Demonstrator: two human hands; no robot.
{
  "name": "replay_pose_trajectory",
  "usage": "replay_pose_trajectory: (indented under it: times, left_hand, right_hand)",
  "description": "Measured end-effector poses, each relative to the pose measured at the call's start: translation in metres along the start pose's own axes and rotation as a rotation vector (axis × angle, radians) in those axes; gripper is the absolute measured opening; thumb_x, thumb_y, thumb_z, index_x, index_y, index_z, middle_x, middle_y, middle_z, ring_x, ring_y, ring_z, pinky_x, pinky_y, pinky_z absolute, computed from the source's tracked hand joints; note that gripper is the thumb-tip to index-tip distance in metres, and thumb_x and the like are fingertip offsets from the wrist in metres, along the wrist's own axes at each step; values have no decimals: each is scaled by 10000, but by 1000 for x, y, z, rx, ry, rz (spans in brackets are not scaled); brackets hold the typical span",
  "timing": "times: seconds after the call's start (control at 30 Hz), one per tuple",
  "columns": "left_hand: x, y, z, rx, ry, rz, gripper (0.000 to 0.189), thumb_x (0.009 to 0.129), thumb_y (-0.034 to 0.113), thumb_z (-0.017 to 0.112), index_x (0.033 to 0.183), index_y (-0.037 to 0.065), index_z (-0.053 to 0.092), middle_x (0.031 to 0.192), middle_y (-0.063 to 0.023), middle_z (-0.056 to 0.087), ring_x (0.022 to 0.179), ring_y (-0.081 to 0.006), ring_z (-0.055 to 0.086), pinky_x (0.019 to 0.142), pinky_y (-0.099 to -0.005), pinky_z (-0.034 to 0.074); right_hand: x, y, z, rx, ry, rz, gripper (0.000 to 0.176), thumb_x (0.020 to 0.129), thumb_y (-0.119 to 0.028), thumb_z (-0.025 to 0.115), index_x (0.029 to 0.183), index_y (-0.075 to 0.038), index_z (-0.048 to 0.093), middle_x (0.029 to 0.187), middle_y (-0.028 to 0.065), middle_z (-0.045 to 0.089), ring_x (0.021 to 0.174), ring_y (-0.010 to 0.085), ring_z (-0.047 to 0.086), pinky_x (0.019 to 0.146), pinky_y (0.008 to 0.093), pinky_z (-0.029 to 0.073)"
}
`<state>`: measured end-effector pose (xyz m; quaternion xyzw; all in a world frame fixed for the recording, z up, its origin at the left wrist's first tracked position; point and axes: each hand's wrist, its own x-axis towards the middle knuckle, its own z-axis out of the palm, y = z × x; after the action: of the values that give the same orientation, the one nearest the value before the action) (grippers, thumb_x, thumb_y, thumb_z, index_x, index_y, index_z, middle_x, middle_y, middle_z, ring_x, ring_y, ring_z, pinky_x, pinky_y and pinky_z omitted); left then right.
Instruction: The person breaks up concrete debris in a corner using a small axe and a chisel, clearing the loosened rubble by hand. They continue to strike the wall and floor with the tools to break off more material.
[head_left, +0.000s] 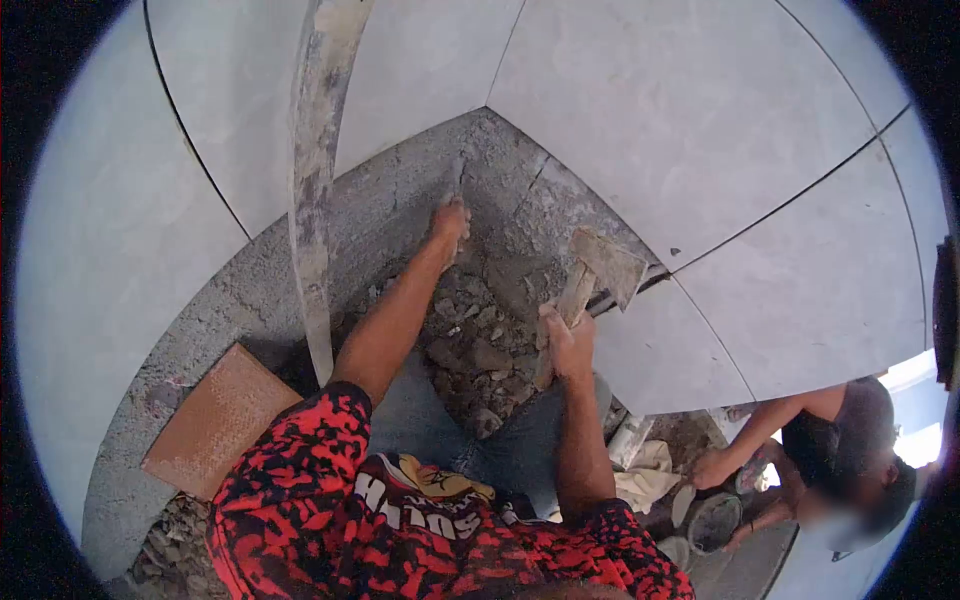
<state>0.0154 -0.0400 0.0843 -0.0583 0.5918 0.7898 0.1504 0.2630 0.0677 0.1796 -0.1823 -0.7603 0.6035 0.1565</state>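
Observation:
My left hand [452,228] is closed around a thin, grey chisel [460,178], its end pointing up at the rough cement band near the wall corner. Only a short length of the chisel shows above my fingers. In my right hand [570,342] is a hatchet [612,266], gripped by its dusty wooden handle. The hatchet head is raised to the right of the chisel, apart from it. Below both hands, broken rubble [480,350] fills the corner between my legs.
A long dusty board [315,180] leans at the left of the corner. An orange-brown tile [225,420] rests below it. Large pale tiles [640,110] cover the walls above the cement. At lower right, another person [835,440] works with a trowel [683,505] beside a bucket [715,522].

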Motion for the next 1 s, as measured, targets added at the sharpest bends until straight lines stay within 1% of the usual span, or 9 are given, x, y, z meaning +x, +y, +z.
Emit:
replay_pose_trajectory:
  times: [0.1,0.17,0.4,0.53,0.63,0.77,0.87,0.93,1.0]
  left_hand:
    - [7,6,1,13,19,51,236,804,182,378,985,44,442,594,-54,470,409,-140,419,348,-277,325]
    - [8,14,1,-17,-18,110,235,800,176,389,974,27,441,602,-58,476,419,-141,437,348,-269,331]
    - [7,41,2,-141,-148,43,193,782,175,452,910,32,471,624,-60,494,450,-144,486,347,-245,354]
    - [4,50,-2,-183,-202,6,129,784,167,447,845,59,483,601,-40,485,411,-123,436,337,-253,328]
    - [15,43,-1,-189,-93,-78,129,792,185,423,769,70,478,569,-28,466,390,-122,397,335,-272,310]
    - [18,50,-2,-217,-169,-71,183,799,200,391,686,69,453,535,-25,440,385,-135,389,339,-290,303]
    - [17,41,-14,-85,-162,83,191,798,178,374,658,61,431,532,-26,428,387,-136,386,337,-294,301]
    - [9,8,-33,141,-522,-47,157,795,140,370,691,39,430,557,-38,432,388,-137,383,333,-296,306]
    - [-25,-21,-28,64,-290,-200,151,804,126,363,740,14,440,571,-46,436,387,-137,379,331,-296,316]
  right_hand:
    - [4,12,-4,-108,8,-97,190,699,-205,551,732,-26,500,560,5,457,441,87,422,402,240,346]
    - [3,12,-6,-131,-13,-36,325,699,-306,571,781,4,516,631,65,522,591,162,490,571,296,395]
    - [2,-6,7,-285,-105,-63,319,706,-308,549,794,-2,526,654,102,538,617,185,512,590,313,402]
    - [1,-7,17,-367,-182,-99,304,695,-314,559,785,-28,513,634,46,504,598,143,466,562,292,381]
    - [0,-5,20,-374,-171,-107,305,690,-308,563,782,-22,508,646,57,508,619,153,467,578,302,381]
    - [2,-5,24,-397,-155,-98,313,690,-300,564,787,-9,505,652,63,513,623,160,466,587,310,381]
    - [0,-15,26,-357,-183,-22,335,683,-312,574,792,-3,506,650,64,510,621,156,463,589,304,382]
    - [-1,-20,27,-379,-186,-28,343,679,-319,580,794,-4,508,652,65,511,620,157,463,588,305,383]
    - [-1,-19,30,-389,-177,-42,351,675,-326,585,795,-5,510,653,67,512,620,158,464,588,306,384]
